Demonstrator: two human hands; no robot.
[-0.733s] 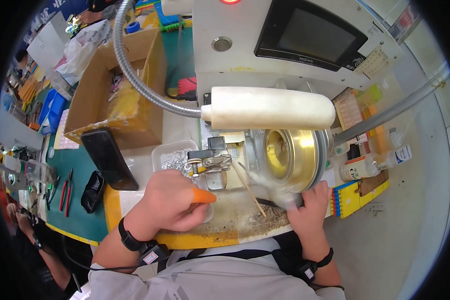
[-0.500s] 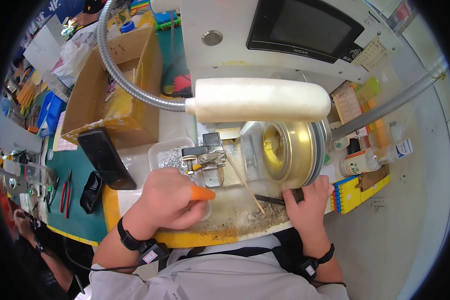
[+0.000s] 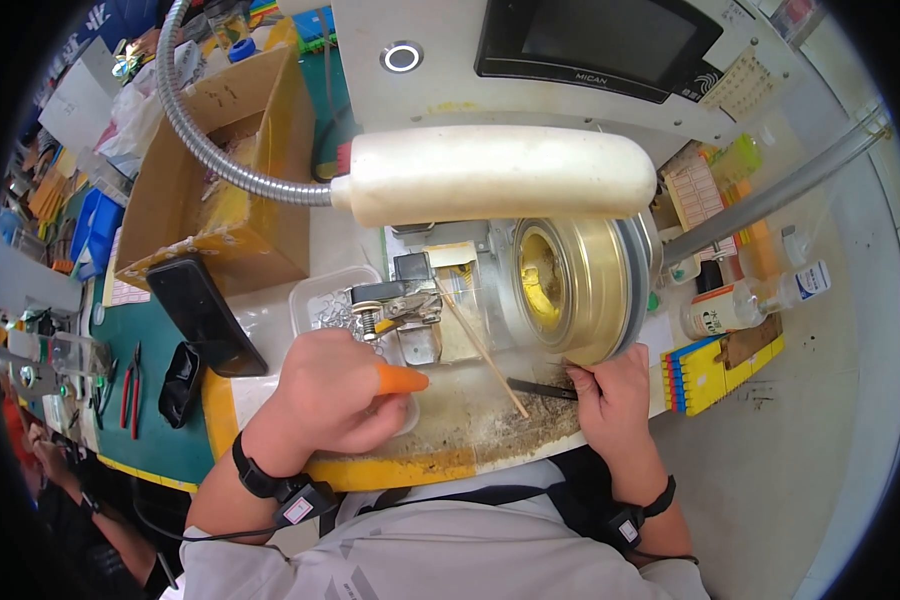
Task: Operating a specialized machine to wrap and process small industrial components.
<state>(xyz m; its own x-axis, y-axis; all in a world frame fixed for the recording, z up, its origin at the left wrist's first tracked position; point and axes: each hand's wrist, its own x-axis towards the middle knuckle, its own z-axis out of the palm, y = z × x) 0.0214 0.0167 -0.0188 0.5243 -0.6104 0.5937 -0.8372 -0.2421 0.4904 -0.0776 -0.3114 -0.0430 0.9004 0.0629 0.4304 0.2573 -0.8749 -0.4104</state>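
My left hand (image 3: 335, 395) is curled at the front of the table, an orange finger cot (image 3: 400, 379) covering its index finger, which points right. Its thumb is tucked below, and what the fingers hold, if anything, is hidden. Just beyond it stands a small metal clamp fixture (image 3: 402, 304) with a spring screw. My right hand (image 3: 615, 403) is closed at the lower edge of a gold-coloured round wheel (image 3: 595, 285). Its fingertips are partly hidden there, so their hold is unclear. Black tweezers (image 3: 540, 389) lie against its thumb side. A thin wooden stick (image 3: 485, 350) slants between the hands.
A white lamp (image 3: 500, 175) on a bendable metal neck hangs over the fixture. Behind is a machine panel with a screen (image 3: 595, 45) and a lit round button (image 3: 402, 57). A clear tray of small metal parts (image 3: 332, 310), a phone (image 3: 205, 310) and a cardboard box (image 3: 210, 180) stand left.
The round button's ring is now lit. My right hand's fingers have drawn closer together beneath the wheel. The view has shifted slightly; my left hand stays almost in place.
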